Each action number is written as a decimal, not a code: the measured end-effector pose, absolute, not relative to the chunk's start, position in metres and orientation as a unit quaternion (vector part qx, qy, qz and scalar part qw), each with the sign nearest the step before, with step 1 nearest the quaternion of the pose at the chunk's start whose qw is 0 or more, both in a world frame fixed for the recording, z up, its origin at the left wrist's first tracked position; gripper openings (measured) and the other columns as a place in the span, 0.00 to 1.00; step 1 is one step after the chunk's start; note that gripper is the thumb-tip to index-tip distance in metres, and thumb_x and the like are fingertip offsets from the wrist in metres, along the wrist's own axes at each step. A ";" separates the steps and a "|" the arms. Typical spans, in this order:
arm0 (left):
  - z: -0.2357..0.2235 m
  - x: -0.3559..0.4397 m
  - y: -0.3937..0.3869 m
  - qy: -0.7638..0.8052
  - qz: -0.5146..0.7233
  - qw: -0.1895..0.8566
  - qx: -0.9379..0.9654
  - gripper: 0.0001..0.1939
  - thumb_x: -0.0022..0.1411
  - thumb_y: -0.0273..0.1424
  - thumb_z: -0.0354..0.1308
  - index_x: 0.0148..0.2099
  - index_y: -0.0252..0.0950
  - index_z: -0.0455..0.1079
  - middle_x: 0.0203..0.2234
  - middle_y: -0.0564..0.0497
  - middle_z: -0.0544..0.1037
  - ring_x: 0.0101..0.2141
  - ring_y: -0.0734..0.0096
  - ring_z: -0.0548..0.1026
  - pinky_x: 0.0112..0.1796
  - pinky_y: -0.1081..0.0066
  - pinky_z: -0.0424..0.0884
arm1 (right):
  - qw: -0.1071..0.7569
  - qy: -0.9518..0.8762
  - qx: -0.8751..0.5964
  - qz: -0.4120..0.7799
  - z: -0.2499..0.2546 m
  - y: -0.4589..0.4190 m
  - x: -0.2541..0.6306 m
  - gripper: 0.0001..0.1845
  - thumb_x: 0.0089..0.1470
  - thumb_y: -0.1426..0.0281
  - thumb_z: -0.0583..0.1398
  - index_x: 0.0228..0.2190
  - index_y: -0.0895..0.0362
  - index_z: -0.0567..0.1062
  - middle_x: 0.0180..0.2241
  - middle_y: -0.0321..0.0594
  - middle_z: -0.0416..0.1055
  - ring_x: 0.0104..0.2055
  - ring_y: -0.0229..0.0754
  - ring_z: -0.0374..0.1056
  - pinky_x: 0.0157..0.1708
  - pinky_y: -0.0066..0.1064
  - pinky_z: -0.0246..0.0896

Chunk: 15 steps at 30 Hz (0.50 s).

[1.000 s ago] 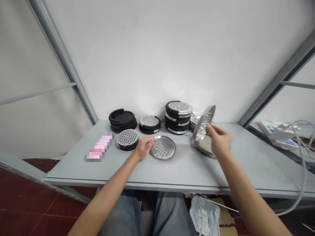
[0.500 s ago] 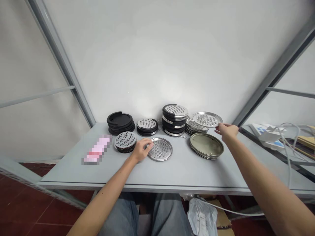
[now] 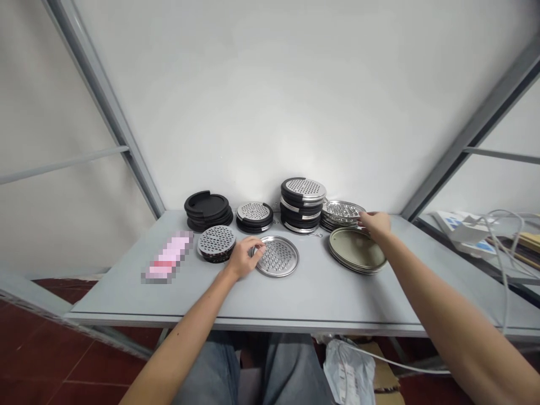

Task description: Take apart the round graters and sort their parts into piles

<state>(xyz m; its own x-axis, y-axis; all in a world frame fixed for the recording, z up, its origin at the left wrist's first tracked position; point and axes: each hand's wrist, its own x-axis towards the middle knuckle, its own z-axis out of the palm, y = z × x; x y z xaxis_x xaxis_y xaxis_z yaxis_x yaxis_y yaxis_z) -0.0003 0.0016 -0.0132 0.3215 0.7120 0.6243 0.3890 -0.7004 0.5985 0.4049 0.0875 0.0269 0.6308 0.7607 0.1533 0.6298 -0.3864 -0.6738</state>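
My right hand [image 3: 377, 225] pinches the right rim of a shiny round metal grater [image 3: 341, 210], which lies on a stack of similar discs at the back right. Below that hand sits a stack of olive round trays [image 3: 358, 247]. My left hand [image 3: 244, 259] has its fingers curled together at the left rim of another round metal grater [image 3: 277, 257], flat on the table. Just left of this hand stands a stack of grey perforated discs [image 3: 216, 240]. The left fingertips partly cover the grater's rim.
Along the wall stand black round holders [image 3: 207, 206], a low stack of black-rimmed graters [image 3: 254, 214] and a taller one [image 3: 304, 190]. A blurred pink item [image 3: 171, 256] lies left on the grey table [image 3: 295, 301]. White cables [image 3: 504, 253] hang at the right.
My right hand has carried the grater from above the olive trays, tilted, to the back right stack, where it now lies nearly flat. My left hand has stayed at the other grater's rim.
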 end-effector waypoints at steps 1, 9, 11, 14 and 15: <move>-0.013 0.000 0.001 0.344 0.467 0.170 0.796 0.08 0.62 0.32 0.54 0.37 0.34 0.73 0.33 0.46 0.77 0.36 0.66 0.75 0.41 0.66 0.70 | 0.348 -0.424 -0.831 0.092 0.028 0.086 0.406 0.18 0.53 0.64 0.56 0.32 0.67 0.78 0.21 0.51 0.72 0.25 0.41 0.69 0.27 0.30 0.58; -0.011 0.000 -0.001 0.339 0.460 0.160 0.805 0.08 0.62 0.32 0.54 0.36 0.35 0.73 0.35 0.46 0.76 0.38 0.65 0.74 0.43 0.65 0.70 | 0.319 -0.464 -0.824 0.062 0.029 0.078 0.410 0.20 0.50 0.64 0.58 0.41 0.66 0.76 0.34 0.58 0.74 0.38 0.50 0.68 0.36 0.36 0.55; -0.011 0.000 -0.001 0.339 0.457 0.161 0.806 0.08 0.62 0.32 0.54 0.36 0.35 0.73 0.35 0.47 0.76 0.38 0.65 0.74 0.43 0.65 0.70 | 0.330 -0.475 -0.814 0.047 0.028 0.078 0.411 0.23 0.49 0.65 0.60 0.43 0.68 0.75 0.39 0.61 0.72 0.42 0.52 0.67 0.40 0.36 0.55; -0.012 0.000 -0.001 0.341 0.453 0.161 0.808 0.08 0.62 0.32 0.53 0.36 0.36 0.73 0.35 0.47 0.76 0.38 0.65 0.74 0.43 0.65 0.70 | 0.352 -0.482 -0.802 0.016 0.029 0.078 0.409 0.24 0.50 0.66 0.59 0.45 0.69 0.73 0.42 0.62 0.70 0.45 0.51 0.65 0.45 0.37 0.55; -0.012 0.000 0.000 0.343 0.451 0.159 0.808 0.08 0.62 0.32 0.53 0.36 0.36 0.73 0.35 0.47 0.76 0.38 0.65 0.74 0.43 0.64 0.70 | 0.377 -0.484 -0.789 -0.006 0.030 0.076 0.405 0.23 0.51 0.67 0.58 0.47 0.68 0.72 0.44 0.61 0.69 0.45 0.50 0.65 0.47 0.37 0.55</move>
